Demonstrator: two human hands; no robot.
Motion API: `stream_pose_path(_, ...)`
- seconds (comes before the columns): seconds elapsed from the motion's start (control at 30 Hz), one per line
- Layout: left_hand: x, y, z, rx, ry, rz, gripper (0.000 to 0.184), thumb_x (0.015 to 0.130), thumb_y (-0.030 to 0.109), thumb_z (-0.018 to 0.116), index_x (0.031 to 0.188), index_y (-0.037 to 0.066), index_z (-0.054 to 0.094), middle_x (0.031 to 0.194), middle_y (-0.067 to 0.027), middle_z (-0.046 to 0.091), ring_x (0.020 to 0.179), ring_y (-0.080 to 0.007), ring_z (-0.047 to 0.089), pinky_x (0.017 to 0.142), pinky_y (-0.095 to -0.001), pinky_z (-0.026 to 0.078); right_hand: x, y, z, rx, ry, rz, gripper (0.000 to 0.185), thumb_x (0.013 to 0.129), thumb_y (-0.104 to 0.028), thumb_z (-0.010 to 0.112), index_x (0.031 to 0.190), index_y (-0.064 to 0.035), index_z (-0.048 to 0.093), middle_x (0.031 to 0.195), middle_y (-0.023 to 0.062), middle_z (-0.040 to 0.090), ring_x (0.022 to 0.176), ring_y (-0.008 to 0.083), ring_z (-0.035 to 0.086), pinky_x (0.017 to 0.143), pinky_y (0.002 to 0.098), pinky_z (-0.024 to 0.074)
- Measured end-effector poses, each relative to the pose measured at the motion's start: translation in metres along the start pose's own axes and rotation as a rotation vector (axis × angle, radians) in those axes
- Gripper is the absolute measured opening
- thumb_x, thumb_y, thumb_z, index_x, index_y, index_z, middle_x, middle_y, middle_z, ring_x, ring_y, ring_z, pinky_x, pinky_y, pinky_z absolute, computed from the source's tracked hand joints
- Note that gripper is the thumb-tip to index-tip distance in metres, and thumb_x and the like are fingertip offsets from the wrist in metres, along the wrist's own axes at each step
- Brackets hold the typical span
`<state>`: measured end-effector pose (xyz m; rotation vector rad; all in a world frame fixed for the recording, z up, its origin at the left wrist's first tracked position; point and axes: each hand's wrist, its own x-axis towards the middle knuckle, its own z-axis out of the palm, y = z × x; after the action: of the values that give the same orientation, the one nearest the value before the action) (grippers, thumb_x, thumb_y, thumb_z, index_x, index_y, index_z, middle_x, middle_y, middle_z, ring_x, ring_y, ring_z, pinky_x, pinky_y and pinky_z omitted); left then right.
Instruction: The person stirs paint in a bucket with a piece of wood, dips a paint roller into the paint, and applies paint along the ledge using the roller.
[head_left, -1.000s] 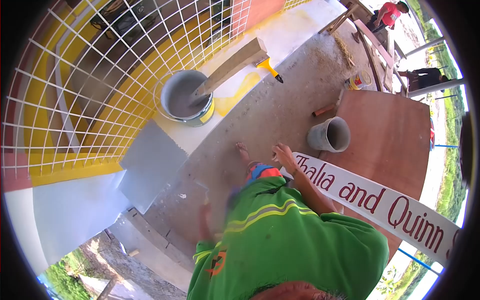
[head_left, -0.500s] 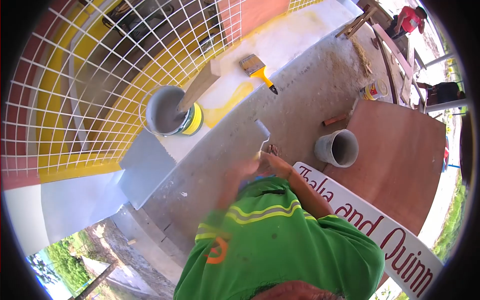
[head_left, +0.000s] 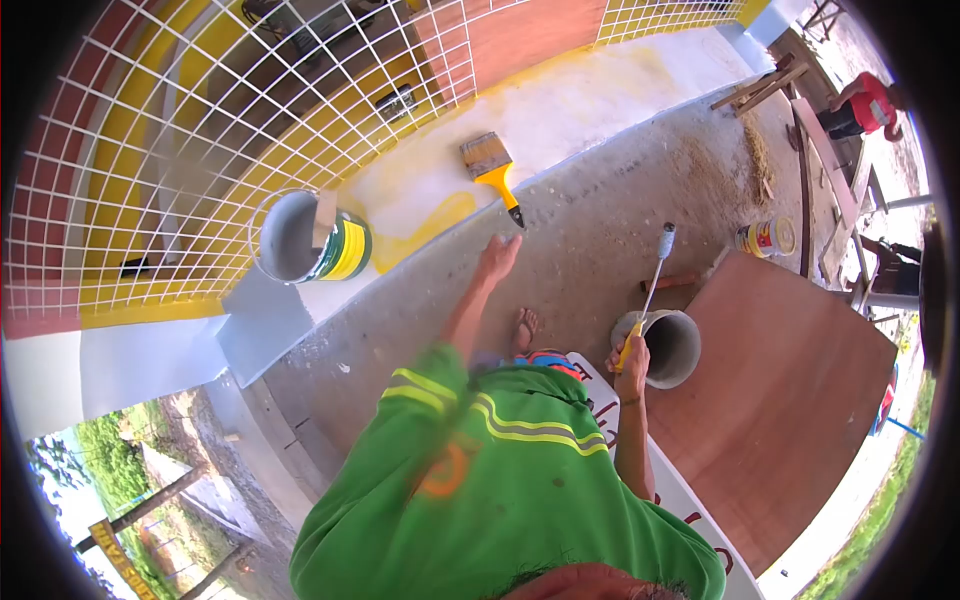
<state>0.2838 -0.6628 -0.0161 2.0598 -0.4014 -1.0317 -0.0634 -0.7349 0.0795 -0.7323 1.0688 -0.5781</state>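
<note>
My right hand (head_left: 632, 362) is closed around the yellow handle of a small paint roller (head_left: 656, 270), its pale blue sleeve pointing up and away from me. Behind that hand stands a grey bucket (head_left: 672, 350). My left hand (head_left: 497, 257) is stretched forward with its fingers partly extended, nothing visible in it. Just beyond its fingertips is the black handle end of a wide paintbrush (head_left: 492, 172) with a yellow handle, lying on the painted ledge (head_left: 560, 120). A pail of grey paint (head_left: 290, 238) with a wooden stick (head_left: 324, 218) in it stands on the ledge to the left.
White wire mesh (head_left: 200, 130) rises behind the ledge. A brown plywood sheet (head_left: 790, 400) and a lettered white board (head_left: 690, 505) lie at the right. Farther off are a small paint can (head_left: 766, 238), lumber (head_left: 760, 88) and a person in a red shirt (head_left: 868, 105).
My hands, together near the roller before, have parted. The right hand has carried the roller to the right beside the bucket. My left hand has reached forward toward the paintbrush. The view has shifted.
</note>
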Motion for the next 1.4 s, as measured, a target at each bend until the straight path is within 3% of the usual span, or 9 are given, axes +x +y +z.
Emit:
stream_pose_path(0.2, 0.053, 0.058, 0.005, -0.786, -0.043, -0.423, 0.051, 0.088, 0.055, 0.061, 0.097, 0.005, 0.058, 0.082, -0.0041, 0.062, 0.076, -0.0258, 0.064, 0.073, -0.0496, 0.056, -0.013, -0.029, 0.011, -0.135, 0.138, -0.140, 0.029, 0.100, -0.037, 0.054, 0.089, -0.0114, 0.044, 0.064, -0.0010, 0.045, 0.044, 0.0071, 0.044, 0.040, 0.0205, 0.0338)
stream_pose_path(0.3, 0.066, 0.052, 0.012, -0.948, -0.073, -0.281, 0.034, 0.093, 0.044, 0.060, 0.093, 0.010, 0.058, 0.071, 0.0015, 0.056, 0.062, -0.0137, 0.057, 0.069, -0.0367, 0.055, -0.008, -0.027, 0.021, -0.322, 0.197, -0.473, 0.031, 0.100, -0.038, 0.054, 0.089, -0.0110, 0.044, 0.064, 0.0001, 0.047, 0.045, 0.0078, 0.045, 0.042, 0.0213, 0.0349)
stream_pose_path(0.4, 0.041, 0.046, 0.002, -0.716, 0.060, 0.007, 0.026, 0.096, 0.036, 0.058, 0.091, 0.011, 0.056, 0.070, 0.0018, 0.053, 0.061, -0.0115, 0.054, 0.065, -0.0343, 0.053, 0.017, -0.028, 0.031, -0.286, 0.100, -0.509, 0.025, 0.101, -0.031, 0.051, 0.089, -0.0094, 0.045, 0.062, 0.0009, 0.048, 0.049, 0.0091, 0.047, 0.045, 0.0230, 0.0366)
stream_pose_path(0.53, -0.079, 0.014, -0.050, -0.158, 0.096, 0.348, 0.033, 0.094, 0.032, 0.060, 0.100, 0.000, 0.052, 0.078, -0.0182, 0.057, 0.068, -0.0309, 0.058, 0.063, -0.0451, 0.043, 0.035, -0.055, 0.061, -0.292, 0.086, -0.456, 0.022, 0.100, -0.028, 0.049, 0.090, -0.0094, 0.046, 0.065, 0.0002, 0.046, 0.052, 0.0094, 0.047, 0.048, 0.0243, 0.0376)
stream_pose_path(0.6, -0.156, -0.003, -0.084, 0.030, 0.213, 0.385, 0.028, 0.097, 0.031, 0.056, 0.104, 0.004, 0.051, 0.076, -0.0102, 0.055, 0.069, -0.0193, 0.056, 0.064, -0.0370, 0.044, 0.045, -0.056, 0.086, -0.320, 0.057, -0.475, 0.021, 0.100, -0.028, 0.049, 0.091, -0.0091, 0.046, 0.065, -0.0005, 0.044, 0.054, 0.0094, 0.047, 0.048, 0.0249, 0.0381)
stream_pose_path(0.77, -0.321, -0.091, -0.131, -0.041, 0.394, -0.238, 0.031, 0.095, 0.031, 0.057, 0.109, 0.004, 0.052, 0.079, -0.0130, 0.054, 0.076, -0.0209, 0.055, 0.068, -0.0383, 0.044, 0.076, -0.046, 0.141, -0.398, -0.026, -0.553, 0.025, 0.100, -0.032, 0.050, 0.093, -0.0084, 0.046, 0.065, 0.0010, 0.045, 0.055, 0.0107, 0.048, 0.050, 0.0255, 0.0392)
stream_pose_path(0.93, -0.441, -0.156, -0.153, -0.222, 0.831, -0.464, 0.024, 0.099, 0.028, 0.053, 0.101, 0.004, 0.051, 0.075, -0.0053, 0.050, 0.068, -0.0138, 0.046, 0.063, -0.0321, 0.040, 0.079, -0.029, 0.207, -0.419, -0.168, -0.523, 0.027, 0.099, -0.033, 0.051, 0.090, -0.0078, 0.047, 0.063, 0.0015, 0.045, 0.053, 0.0117, 0.047, 0.051, 0.0270, 0.0409)
stream_pose_path(1.17, -0.337, -0.089, -0.242, -0.525, 1.333, 0.257, 0.016, 0.102, 0.020, 0.050, 0.098, 0.004, 0.050, 0.079, -0.0004, 0.047, 0.072, -0.0095, 0.045, 0.064, -0.0277, 0.040, 0.064, -0.011, 0.235, -0.539, -0.312, -0.453, 0.020, 0.098, -0.024, 0.053, 0.089, -0.0070, 0.048, 0.063, 0.0013, 0.045, 0.050, 0.0104, 0.046, 0.047, 0.0269, 0.0396)
stream_pose_path(1.4, -0.256, 0.017, -0.231, -0.891, 0.962, 0.572, 0.012, 0.101, 0.018, 0.053, 0.104, 0.006, 0.052, 0.082, 0.0012, 0.047, 0.074, -0.0075, 0.045, 0.067, -0.0251, 0.040, 0.016, -0.057, 0.357, -0.216, -0.772, -0.482, 0.018, 0.100, -0.022, 0.052, 0.092, -0.0080, 0.047, 0.071, 0.0029, 0.047, 0.057, 0.0129, 0.048, 0.050, 0.0284, 0.0427)
